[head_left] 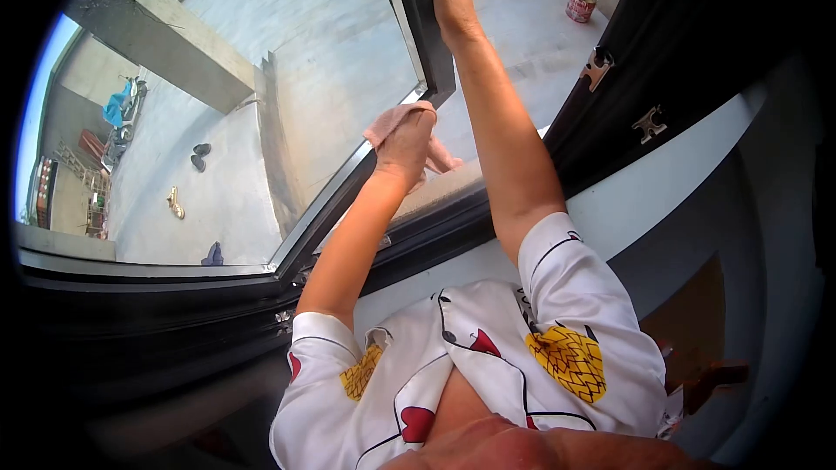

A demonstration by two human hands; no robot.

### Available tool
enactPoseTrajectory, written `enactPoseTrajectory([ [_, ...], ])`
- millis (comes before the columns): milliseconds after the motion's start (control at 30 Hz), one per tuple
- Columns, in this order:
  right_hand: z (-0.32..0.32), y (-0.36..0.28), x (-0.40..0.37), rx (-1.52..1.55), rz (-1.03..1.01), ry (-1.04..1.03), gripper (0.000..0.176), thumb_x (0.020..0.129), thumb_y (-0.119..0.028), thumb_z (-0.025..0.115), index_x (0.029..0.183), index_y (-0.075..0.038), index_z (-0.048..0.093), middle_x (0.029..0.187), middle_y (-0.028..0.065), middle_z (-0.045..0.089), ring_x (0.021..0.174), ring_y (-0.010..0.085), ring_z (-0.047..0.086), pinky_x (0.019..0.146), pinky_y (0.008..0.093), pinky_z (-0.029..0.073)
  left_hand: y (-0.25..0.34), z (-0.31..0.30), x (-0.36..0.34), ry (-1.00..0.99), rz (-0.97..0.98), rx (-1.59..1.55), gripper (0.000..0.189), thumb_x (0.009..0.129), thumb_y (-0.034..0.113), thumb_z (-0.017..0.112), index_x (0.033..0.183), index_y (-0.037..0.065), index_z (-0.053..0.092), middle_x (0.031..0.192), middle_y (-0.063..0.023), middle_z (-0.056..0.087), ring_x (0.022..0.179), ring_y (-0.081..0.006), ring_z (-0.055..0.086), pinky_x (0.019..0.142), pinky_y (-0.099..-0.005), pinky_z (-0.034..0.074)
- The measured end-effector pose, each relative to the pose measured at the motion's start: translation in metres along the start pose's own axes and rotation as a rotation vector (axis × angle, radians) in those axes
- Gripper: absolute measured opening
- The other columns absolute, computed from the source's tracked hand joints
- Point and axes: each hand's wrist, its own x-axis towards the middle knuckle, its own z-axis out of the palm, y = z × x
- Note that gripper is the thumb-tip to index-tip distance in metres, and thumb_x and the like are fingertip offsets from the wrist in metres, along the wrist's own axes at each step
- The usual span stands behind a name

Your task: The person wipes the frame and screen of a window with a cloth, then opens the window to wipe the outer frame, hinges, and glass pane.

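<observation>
My left hand (405, 150) is closed on a pink cloth (389, 124), pressed to the lower corner of an open window sash (433, 43) with a dark frame and silver inner edge. Part of the cloth hangs past my hand, and its reflection or far end shows to the right. My right hand (453, 2) is farther up the same sash, gripping its dark outer edge. Its fingers are partly hidden behind the frame and cut off by the top of the view. The glass pane (340, 61) lies left of both hands.
The dark fixed window frame (557, 135) with metal latches (596, 68) runs along the right. Below is a pale sill (453, 183). Outside are a potted plant (582, 4), a concrete pillar (174, 35), a pair of dark shoes (200, 157) and a parked scooter with a blue cover (116, 109).
</observation>
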Motion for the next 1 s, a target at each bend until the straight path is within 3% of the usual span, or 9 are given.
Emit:
enactPoseTrajectory([
  [67, -0.005, 0.006, 0.002, -0.059, -0.055, 0.059, 0.058, 0.105, -0.041, 0.037, 0.134, 0.008, 0.051, 0.133, 0.0206, 0.057, 0.127, 0.0278, 0.051, 0.108, 0.0338, 0.036, -0.003, 0.009, 0.000, 0.168, 0.046, -0.072, 0.022, 0.078, 0.002, 0.057, 0.100, 0.007, 0.056, 0.104, -0.0106, 0.062, 0.100, -0.0317, 0.059, 0.083, -0.0396, 0.049],
  [167, -0.006, -0.005, -0.004, -0.010, 0.040, 0.043, 0.060, 0.105, -0.042, 0.037, 0.133, 0.008, 0.051, 0.133, 0.0201, 0.058, 0.128, 0.0279, 0.050, 0.108, 0.0327, 0.036, 0.005, 0.013, 0.014, 0.013, -0.104, -0.302, 0.025, 0.076, 0.002, 0.060, 0.100, 0.006, 0.054, 0.104, -0.0121, 0.060, 0.099, -0.0324, 0.057, 0.083, -0.0398, 0.049],
  [367, -0.008, -0.017, -0.003, 0.039, 0.085, -0.013, 0.063, 0.105, -0.046, 0.036, 0.132, 0.008, 0.054, 0.129, 0.0160, 0.060, 0.120, 0.0228, 0.052, 0.104, 0.0309, 0.038, -0.002, 0.035, 0.020, 0.092, 0.046, 0.009, 0.034, 0.070, 0.006, 0.070, 0.101, 0.003, 0.057, 0.107, -0.0141, 0.061, 0.108, -0.0327, 0.056, 0.090, -0.0372, 0.048],
  [533, -0.004, -0.011, -0.005, 0.062, 0.036, -0.038, 0.064, 0.104, -0.047, 0.037, 0.132, 0.008, 0.052, 0.130, 0.0171, 0.059, 0.122, 0.0237, 0.051, 0.105, 0.0313, 0.037, 0.011, 0.010, 0.028, 0.079, 0.054, 0.123, 0.013, 0.086, 0.001, 0.048, 0.095, 0.002, 0.058, 0.100, -0.0161, 0.064, 0.096, -0.0325, 0.062, 0.080, -0.0392, 0.050],
  [667, -0.005, 0.003, -0.003, 0.008, 0.028, -0.019, 0.064, 0.104, -0.047, 0.037, 0.134, 0.008, 0.051, 0.133, 0.0195, 0.057, 0.125, 0.0252, 0.050, 0.107, 0.0323, 0.036, 0.009, 0.010, 0.005, -0.156, -0.015, -0.078, 0.024, 0.074, 0.007, 0.069, 0.095, 0.004, 0.056, 0.111, -0.0130, 0.062, 0.110, -0.0316, 0.057, 0.089, -0.0384, 0.049],
  [700, -0.005, 0.004, 0.000, 0.016, 0.028, -0.011, 0.064, 0.104, -0.047, 0.037, 0.134, 0.008, 0.051, 0.133, 0.0201, 0.056, 0.126, 0.0257, 0.050, 0.107, 0.0326, 0.036, 0.004, 0.017, -0.008, 0.037, 0.115, -0.037, 0.025, 0.074, 0.009, 0.070, 0.094, 0.003, 0.056, 0.108, -0.0114, 0.063, 0.102, -0.0308, 0.060, 0.083, -0.0373, 0.051],
  [833, -0.007, -0.010, 0.004, 0.003, 0.059, -0.007, 0.063, 0.105, -0.046, 0.037, 0.136, 0.008, 0.049, 0.136, 0.0215, 0.054, 0.129, 0.0269, 0.048, 0.110, 0.0336, 0.033, 0.028, -0.008, -0.014, -0.019, -0.384, -0.562, 0.022, 0.077, 0.009, 0.065, 0.097, 0.003, 0.058, 0.103, -0.0109, 0.064, 0.096, -0.0296, 0.062, 0.079, -0.0381, 0.050],
  [900, -0.005, -0.007, -0.002, 0.006, 0.059, -0.001, 0.064, 0.104, -0.047, 0.037, 0.135, 0.008, 0.049, 0.136, 0.0215, 0.054, 0.129, 0.0271, 0.048, 0.110, 0.0332, 0.033, 0.016, 0.010, -0.011, 0.166, -0.119, -0.198, 0.017, 0.080, 0.008, 0.061, 0.096, 0.003, 0.059, 0.104, -0.0121, 0.063, 0.097, -0.0300, 0.062, 0.078, -0.0382, 0.051],
  [1000, -0.003, -0.009, -0.001, 0.011, 0.015, 0.015, 0.066, 0.104, -0.048, 0.037, 0.134, 0.008, 0.050, 0.135, 0.0212, 0.055, 0.128, 0.0273, 0.048, 0.109, 0.0327, 0.033, 0.016, 0.019, 0.011, 0.123, -0.238, -0.366, 0.016, 0.082, 0.005, 0.056, 0.098, 0.003, 0.059, 0.106, -0.0120, 0.064, 0.099, -0.0303, 0.062, 0.080, -0.0379, 0.051],
])
